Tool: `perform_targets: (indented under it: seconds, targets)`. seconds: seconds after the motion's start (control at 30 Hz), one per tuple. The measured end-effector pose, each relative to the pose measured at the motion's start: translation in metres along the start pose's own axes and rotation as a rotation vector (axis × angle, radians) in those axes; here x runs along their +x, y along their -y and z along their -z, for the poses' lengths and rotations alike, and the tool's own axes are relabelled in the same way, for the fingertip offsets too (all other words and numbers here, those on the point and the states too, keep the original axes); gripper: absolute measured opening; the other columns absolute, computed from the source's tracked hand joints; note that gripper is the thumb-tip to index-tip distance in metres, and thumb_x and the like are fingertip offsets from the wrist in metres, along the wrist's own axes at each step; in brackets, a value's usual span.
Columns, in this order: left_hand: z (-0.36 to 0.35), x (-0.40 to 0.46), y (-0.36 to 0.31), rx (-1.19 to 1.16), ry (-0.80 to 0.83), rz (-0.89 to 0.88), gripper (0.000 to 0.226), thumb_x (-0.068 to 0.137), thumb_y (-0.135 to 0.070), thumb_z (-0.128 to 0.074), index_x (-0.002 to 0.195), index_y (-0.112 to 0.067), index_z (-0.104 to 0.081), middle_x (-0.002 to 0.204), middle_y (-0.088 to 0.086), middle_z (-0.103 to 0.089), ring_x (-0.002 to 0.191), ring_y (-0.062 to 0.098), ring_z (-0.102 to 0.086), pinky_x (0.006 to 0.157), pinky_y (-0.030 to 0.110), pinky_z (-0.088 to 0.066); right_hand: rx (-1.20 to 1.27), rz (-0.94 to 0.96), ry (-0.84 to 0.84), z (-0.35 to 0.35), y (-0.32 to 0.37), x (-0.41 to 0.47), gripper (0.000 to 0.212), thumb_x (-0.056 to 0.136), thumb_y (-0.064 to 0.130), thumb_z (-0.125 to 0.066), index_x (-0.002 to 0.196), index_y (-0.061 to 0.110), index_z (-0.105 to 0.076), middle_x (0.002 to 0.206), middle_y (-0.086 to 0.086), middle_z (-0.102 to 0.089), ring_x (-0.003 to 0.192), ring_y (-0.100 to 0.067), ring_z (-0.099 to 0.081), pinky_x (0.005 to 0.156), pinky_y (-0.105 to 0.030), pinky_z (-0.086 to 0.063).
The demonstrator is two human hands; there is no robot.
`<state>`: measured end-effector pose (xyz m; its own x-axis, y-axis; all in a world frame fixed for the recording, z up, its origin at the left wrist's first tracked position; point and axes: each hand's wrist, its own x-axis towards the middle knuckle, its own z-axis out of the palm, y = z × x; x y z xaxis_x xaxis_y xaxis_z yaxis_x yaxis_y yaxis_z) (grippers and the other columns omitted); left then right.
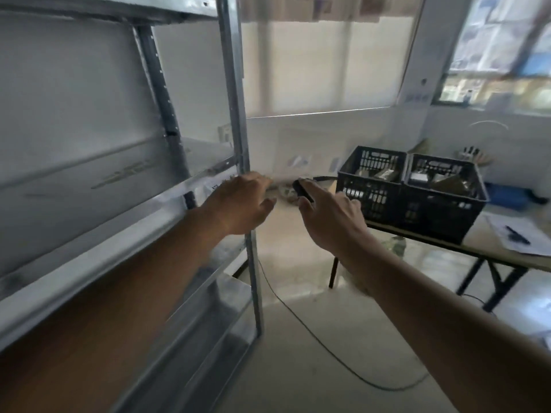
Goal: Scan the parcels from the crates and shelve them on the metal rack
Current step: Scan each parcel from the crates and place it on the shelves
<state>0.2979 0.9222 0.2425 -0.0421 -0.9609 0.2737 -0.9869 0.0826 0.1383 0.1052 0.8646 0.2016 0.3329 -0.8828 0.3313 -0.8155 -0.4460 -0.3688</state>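
The metal rack (125,180) fills the left side, its front upright (235,114) running down past the left hand (241,204). To the right a table (507,257) carries two black crates (417,201) side by side, with parcels (384,174) lying inside, well apart from both hands. A white parcel (208,183) lies on the rack shelf just behind the left hand, whose fingers reach forward, loosely straight; whether they touch it cannot be told through the blur. The right hand (331,216) is just beside it, fingers curled round a small black scanner (302,189). A black cable (343,362) trails across the floor. A pen (517,235) rests on papers.
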Motion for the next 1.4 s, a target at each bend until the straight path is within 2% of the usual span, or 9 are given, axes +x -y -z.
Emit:
perform_targets:
  seconds: [0.1, 0.23, 0.37, 0.53, 0.6, 0.77, 1.0, 1.2, 1.4]
  targets:
    - [-0.025, 0.055, -0.031, -0.022, 0.030, -0.069, 0.049, 0.107, -0.039, -0.055, 0.148, -0.012, -0.056, 0.142, 0.013, -0.062, 0.125, 0.034, -0.063, 0.105, 0.049, -0.052, -0.011, -0.102, -0.001, 0.007, -0.053, 0.020, 0.053, 0.108, 0.054, -0.034, 0.161, 0.052, -0.028, 0.129, -0.020, -0.067, 0.116, -0.040, -0.061, 0.098, -0.051, -0.045]
    - [-0.065, 0.132, -0.061, -0.034, 0.055, -0.167, 0.051, 0.108, -0.039, -0.053, 0.152, -0.012, -0.053, 0.145, 0.012, -0.060, 0.128, 0.032, -0.060, 0.109, 0.051, -0.049, -0.008, -0.205, -0.005, 0.009, -0.118, 0.054, 0.055, 0.108, 0.055, -0.033, 0.162, 0.052, -0.025, 0.126, -0.020, -0.067, 0.117, -0.040, -0.058, 0.104, -0.055, -0.044]
    - [-0.110, 0.219, -0.076, -0.054, 0.051, -0.239, 0.049, 0.109, -0.043, -0.051, 0.149, -0.016, -0.055, 0.147, 0.007, -0.060, 0.133, 0.028, -0.057, 0.110, 0.045, -0.044, -0.032, -0.287, -0.031, 0.003, -0.178, 0.101, 0.054, 0.109, 0.056, -0.032, 0.162, 0.053, -0.026, 0.127, -0.023, -0.064, 0.115, -0.041, -0.055, 0.101, -0.054, -0.045]
    - [-0.165, 0.331, -0.086, -0.095, 0.116, -0.319, 0.051, 0.108, -0.044, -0.050, 0.149, -0.014, -0.055, 0.146, 0.008, -0.060, 0.133, 0.026, -0.056, 0.112, 0.051, -0.045, -0.054, -0.373, -0.038, -0.005, -0.247, 0.174, 0.054, 0.110, 0.054, -0.034, 0.163, 0.051, -0.028, 0.127, -0.021, -0.064, 0.118, -0.041, -0.056, 0.098, -0.051, -0.042]
    - [-0.185, 0.369, -0.089, -0.103, 0.137, -0.341, 0.055, 0.108, -0.044, -0.050, 0.154, -0.014, -0.051, 0.152, 0.007, -0.057, 0.140, 0.025, -0.052, 0.116, 0.049, -0.043, -0.060, -0.408, -0.051, -0.009, -0.272, 0.201, 0.053, 0.110, 0.054, -0.034, 0.163, 0.051, -0.028, 0.128, -0.021, -0.064, 0.118, -0.040, -0.055, 0.095, -0.049, -0.041]
    - [-0.227, 0.454, -0.102, -0.131, 0.199, -0.355, 0.056, 0.108, -0.045, -0.051, 0.157, -0.019, -0.048, 0.159, 0.004, -0.051, 0.146, 0.024, -0.047, 0.118, 0.050, -0.042, -0.047, -0.470, -0.015, -0.024, -0.332, 0.262, 0.053, 0.111, 0.054, -0.033, 0.163, 0.051, -0.027, 0.134, -0.020, -0.063, 0.124, -0.040, -0.054, 0.101, -0.050, -0.042]
    - [-0.304, 0.573, -0.118, -0.120, 0.256, -0.317, 0.054, 0.109, -0.043, -0.051, 0.157, -0.019, -0.048, 0.157, 0.001, -0.052, 0.142, 0.022, -0.050, 0.117, 0.047, -0.042, -0.035, -0.460, 0.041, -0.055, -0.435, 0.360, 0.054, 0.111, 0.053, -0.031, 0.164, 0.049, -0.025, 0.135, -0.017, -0.066, 0.127, -0.040, -0.054, 0.111, -0.052, -0.042]
    - [-0.368, 0.659, -0.123, -0.114, 0.343, -0.204, 0.051, 0.109, -0.043, -0.052, 0.156, -0.023, -0.049, 0.156, -0.001, -0.052, 0.142, 0.023, -0.050, 0.115, 0.049, -0.046, 0.016, -0.427, 0.106, -0.085, -0.514, 0.446, 0.053, 0.111, 0.053, -0.033, 0.164, 0.049, -0.027, 0.133, -0.020, -0.063, 0.121, -0.040, -0.057, 0.108, -0.052, -0.046]
    - [-0.417, 0.730, -0.115, -0.121, 0.410, -0.133, 0.050, 0.109, -0.041, -0.053, 0.156, -0.024, -0.051, 0.154, 0.001, -0.053, 0.141, 0.025, -0.051, 0.115, 0.048, -0.046, 0.026, -0.391, 0.168, -0.122, -0.564, 0.514, 0.053, 0.112, 0.053, -0.031, 0.164, 0.050, -0.025, 0.132, -0.020, -0.062, 0.119, -0.039, -0.056, 0.104, -0.053, -0.047]
